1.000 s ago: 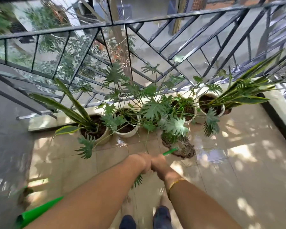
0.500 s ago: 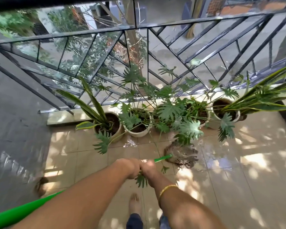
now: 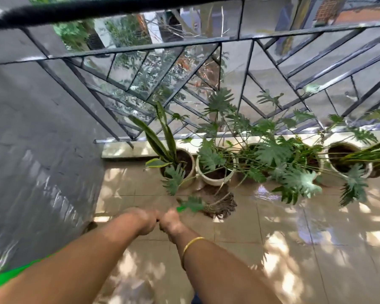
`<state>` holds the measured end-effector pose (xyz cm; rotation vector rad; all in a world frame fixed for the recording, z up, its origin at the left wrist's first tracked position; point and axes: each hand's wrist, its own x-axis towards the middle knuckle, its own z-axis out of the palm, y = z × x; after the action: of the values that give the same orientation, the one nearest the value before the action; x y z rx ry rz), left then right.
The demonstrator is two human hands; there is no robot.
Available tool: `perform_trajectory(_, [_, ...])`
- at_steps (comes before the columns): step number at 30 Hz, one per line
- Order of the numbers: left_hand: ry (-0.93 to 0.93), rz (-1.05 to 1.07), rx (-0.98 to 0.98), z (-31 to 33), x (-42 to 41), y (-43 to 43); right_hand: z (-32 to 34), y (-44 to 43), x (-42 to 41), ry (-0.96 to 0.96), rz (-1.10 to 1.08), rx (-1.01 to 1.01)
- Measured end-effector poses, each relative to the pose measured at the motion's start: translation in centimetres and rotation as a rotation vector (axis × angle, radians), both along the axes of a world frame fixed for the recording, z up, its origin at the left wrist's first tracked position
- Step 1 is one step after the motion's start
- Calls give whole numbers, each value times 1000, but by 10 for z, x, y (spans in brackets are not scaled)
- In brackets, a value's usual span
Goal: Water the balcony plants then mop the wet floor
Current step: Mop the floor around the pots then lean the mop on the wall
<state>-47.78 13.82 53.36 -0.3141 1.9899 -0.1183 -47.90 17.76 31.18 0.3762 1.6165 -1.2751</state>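
My left hand (image 3: 144, 220) and my right hand (image 3: 170, 223) are side by side, both gripping a green mop handle (image 3: 180, 208). Only a short green piece shows past my right fist; its near end (image 3: 7, 279) appears at the lower left under my left arm. The brown stringy mop head (image 3: 221, 204) lies on the beige tiles just in front of a white pot (image 3: 215, 177). A row of potted plants stands along the railing: a snake plant pot (image 3: 185, 165), leafy split-leaf plants (image 3: 272, 154), and another pot (image 3: 347, 159) at the right.
A black metal railing (image 3: 206, 44) with diagonal bars closes the balcony ahead. A grey wall (image 3: 35, 150) runs along the left. A wet shiny patch (image 3: 270, 191) sits on the tiles under the leaves. Sun-dappled floor (image 3: 316, 249) spreads to the right.
The mop head has slid left across the tiles, from near the middle pots to in front of the white pot. My view has swung left, bringing the grey wall closer.
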Motion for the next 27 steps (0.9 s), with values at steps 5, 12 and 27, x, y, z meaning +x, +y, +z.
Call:
perform_trajectory(5, [0, 33, -37, 9, 7, -32, 9, -41, 7, 43, 176, -44])
perform_trajectory(12, [-10, -71, 53, -9, -8, -41, 5, -30, -6, 55, 83, -27])
perform_trajectory(27, [59, -220, 171, -35, -28, 20, -14, 66, -20, 108, -114, 135])
